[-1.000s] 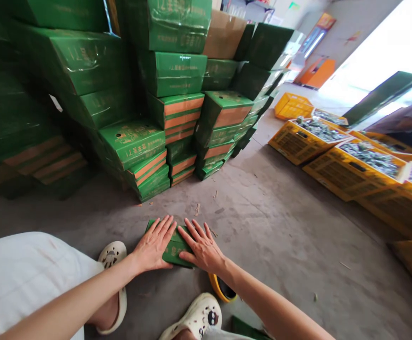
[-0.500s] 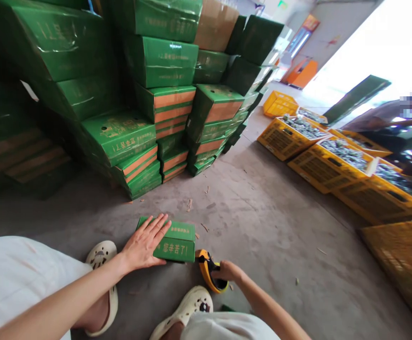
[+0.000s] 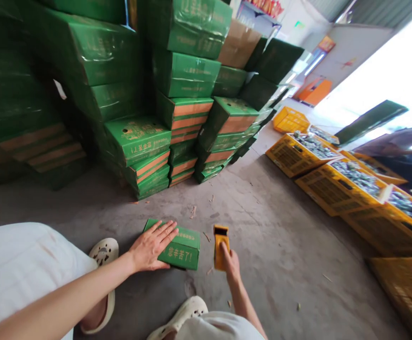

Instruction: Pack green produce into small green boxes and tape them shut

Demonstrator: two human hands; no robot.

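Observation:
A small green box (image 3: 186, 248) with printed characters lies on the floor between my feet and the stacks. My left hand (image 3: 154, 244) rests flat on its left part, fingers spread over the top. To the right of the box, my right hand (image 3: 229, 259) is closed around an orange and black tool (image 3: 221, 236), held raised and apart from the box. What kind of tool it is cannot be made out for certain.
Tall stacks of green cartons (image 3: 137, 137) stand ahead and to the left. Yellow crates (image 3: 319, 193) full of small wrapped items line the right side, with a person (image 3: 386, 146) behind them. Scraps lie on the concrete floor (image 3: 262, 236).
My right hand has lifted the orange tool upward and turned it from beside the box's lower right corner. My left hand stays on the box. The view has shifted slightly.

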